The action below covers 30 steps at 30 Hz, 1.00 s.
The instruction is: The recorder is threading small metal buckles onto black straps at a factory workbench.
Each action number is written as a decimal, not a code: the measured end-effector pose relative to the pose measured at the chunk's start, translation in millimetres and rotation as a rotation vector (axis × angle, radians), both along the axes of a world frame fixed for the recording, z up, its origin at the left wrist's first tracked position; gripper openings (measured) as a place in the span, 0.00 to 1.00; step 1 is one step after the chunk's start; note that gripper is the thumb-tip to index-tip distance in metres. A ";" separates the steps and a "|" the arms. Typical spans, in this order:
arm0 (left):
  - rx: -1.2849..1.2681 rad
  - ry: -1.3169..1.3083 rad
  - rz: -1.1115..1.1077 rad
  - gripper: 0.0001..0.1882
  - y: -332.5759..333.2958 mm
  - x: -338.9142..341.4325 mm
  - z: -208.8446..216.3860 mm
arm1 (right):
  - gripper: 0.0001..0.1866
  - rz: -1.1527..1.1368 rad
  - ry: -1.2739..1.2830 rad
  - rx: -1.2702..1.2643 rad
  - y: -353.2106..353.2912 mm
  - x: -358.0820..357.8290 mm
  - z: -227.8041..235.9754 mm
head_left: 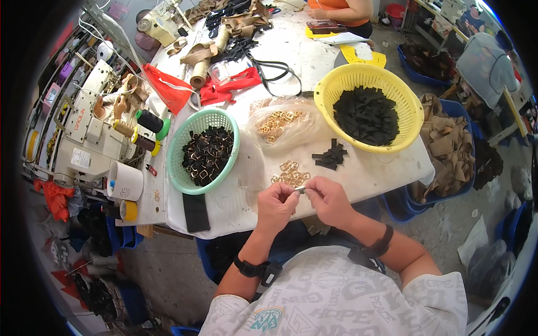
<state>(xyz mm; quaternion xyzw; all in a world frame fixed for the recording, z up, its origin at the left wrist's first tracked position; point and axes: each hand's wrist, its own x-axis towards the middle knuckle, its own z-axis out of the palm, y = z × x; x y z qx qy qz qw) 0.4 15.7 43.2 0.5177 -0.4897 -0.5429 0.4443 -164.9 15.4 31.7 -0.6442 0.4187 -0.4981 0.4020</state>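
Note:
At the table's near edge, my left hand (277, 206) and my right hand (332, 204) meet with fingertips pinched. Between them is a small dark strap piece (301, 190); whether a ring is on it cannot be made out. Just beyond the fingers lies a loose heap of gold metal rings (290, 174). A small pile of black strap pieces (329, 154) sits to its right. Farther back, a clear plastic bag (280, 124) holds more gold rings. A yellow basket (415, 120) is filled with black strap pieces. The green basket (175, 162) at left contains black straps fitted with gold rings.
A black phone (195, 213) lies by the green basket. Left stand thread spools (150, 121), a white cup (124, 180) and a sewing machine (84, 131). Red cloth (230, 87) and a black cord lie farther back. Another person (343, 11) is across the table. Brown pieces fill a blue bin (457, 109).

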 end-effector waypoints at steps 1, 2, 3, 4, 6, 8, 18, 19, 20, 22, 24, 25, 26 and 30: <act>0.002 -0.017 0.010 0.04 1.9 -2.0 1.2 | 0.03 -0.024 0.038 -0.051 0.3 -0.1 1.2; 0.004 -0.034 0.019 0.03 2.3 -3.4 1.8 | 0.03 -0.012 -0.021 0.066 -0.3 -0.8 0.0; -0.004 0.012 0.007 0.03 2.0 -3.8 1.5 | 0.03 0.000 -0.079 0.182 -1.0 -2.1 -2.1; -0.013 0.058 -0.005 0.04 1.5 -4.1 1.2 | 0.03 0.012 -0.138 0.298 -1.7 -3.1 -3.3; -0.015 0.120 -0.026 0.05 1.4 -3.1 2.1 | 0.03 0.039 -0.246 0.384 -4.5 -4.7 0.0; 0.004 0.157 -0.048 0.05 0.3 0.9 1.6 | 0.04 0.061 -0.308 0.441 -6.4 -6.1 2.8; 0.039 0.289 -0.056 0.03 -3.6 3.8 -5.2 | 0.04 0.128 -0.351 0.473 -4.2 -3.3 7.0; 0.027 0.277 -0.063 0.03 -3.5 5.0 -6.3 | 0.04 0.131 -0.347 0.470 -2.8 -2.0 6.9; 0.017 0.267 -0.071 0.03 -3.2 5.5 -7.1 | 0.04 0.125 -0.352 0.466 -1.2 -0.6 7.4; 0.007 0.218 -0.051 0.03 -0.8 3.7 -4.1 | 0.04 0.113 -0.362 0.460 1.8 1.6 9.0; -0.023 0.160 -0.012 0.03 2.2 -1.8 -0.4 | 0.04 0.071 -0.315 0.424 2.4 1.5 4.2; -0.051 0.128 0.017 0.03 4.0 -7.1 1.5 | 0.04 0.050 -0.291 0.407 2.6 1.1 2.3; -0.080 0.094 0.049 0.03 4.9 -9.6 3.2 | 0.03 0.042 -0.282 0.410 2.7 1.0 3.1; -0.065 0.059 0.098 0.03 6.2 -11.2 4.0 | 0.02 -0.009 -0.208 0.307 4.4 3.8 -1.2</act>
